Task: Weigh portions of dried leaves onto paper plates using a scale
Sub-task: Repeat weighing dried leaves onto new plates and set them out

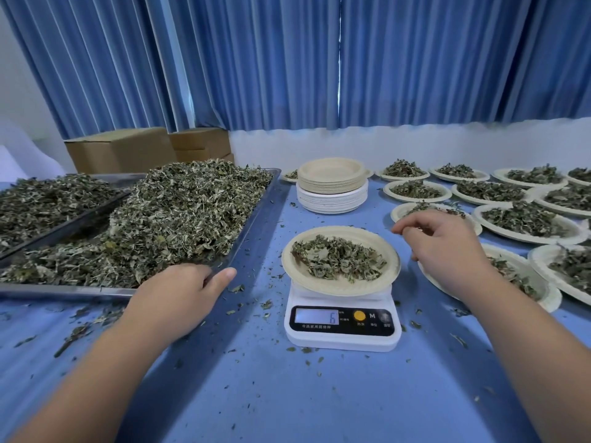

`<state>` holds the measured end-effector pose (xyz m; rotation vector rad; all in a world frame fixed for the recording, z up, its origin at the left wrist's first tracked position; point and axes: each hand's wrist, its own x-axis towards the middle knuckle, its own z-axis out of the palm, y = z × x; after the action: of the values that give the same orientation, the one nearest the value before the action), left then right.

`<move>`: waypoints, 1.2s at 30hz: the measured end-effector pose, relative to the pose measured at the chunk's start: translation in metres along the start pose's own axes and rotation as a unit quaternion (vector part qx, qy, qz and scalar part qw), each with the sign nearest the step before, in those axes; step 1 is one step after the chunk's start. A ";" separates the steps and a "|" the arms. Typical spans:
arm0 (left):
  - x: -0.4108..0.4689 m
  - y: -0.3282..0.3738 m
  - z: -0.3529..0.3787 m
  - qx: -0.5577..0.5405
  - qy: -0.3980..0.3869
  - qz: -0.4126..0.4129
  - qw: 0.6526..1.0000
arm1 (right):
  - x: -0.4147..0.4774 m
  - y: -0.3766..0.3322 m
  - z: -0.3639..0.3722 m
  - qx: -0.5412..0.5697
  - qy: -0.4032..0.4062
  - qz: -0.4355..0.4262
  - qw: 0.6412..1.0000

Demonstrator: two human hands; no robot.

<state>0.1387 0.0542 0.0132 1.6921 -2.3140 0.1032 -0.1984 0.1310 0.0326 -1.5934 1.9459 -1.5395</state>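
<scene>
A white digital scale (pixel 342 327) stands mid-table, its display reading 6. On it sits a paper plate (pixel 388 273) with a small heap of dried leaves (pixel 339 257). A big metal tray (pixel 252 215) piled with dried leaves (pixel 179 215) lies to the left. My left hand (pixel 179 292) rests at the tray's near right corner, fingers loosely curled, thumb out along the rim. Right of the scale plate, my right hand (pixel 444 241) hovers with its fingers drooping loosely and nothing visible in them.
A stack of unused paper plates (pixel 332 187) stands behind the scale. Several filled plates (pixel 524 219) cover the right side of the blue table. A second leaf tray (pixel 48 203) lies far left. Cardboard boxes (pixel 128 148) sit at the back. Leaf crumbs litter the tabletop.
</scene>
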 end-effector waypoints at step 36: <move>0.071 0.111 -0.019 -0.437 -0.021 0.146 0.888 | 0.000 -0.003 0.005 -0.012 -0.009 0.007 1.000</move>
<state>0.0176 0.0280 0.0609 0.8883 -2.1007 -0.8002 -0.1931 0.1280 0.0328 -1.5947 1.9673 -1.4968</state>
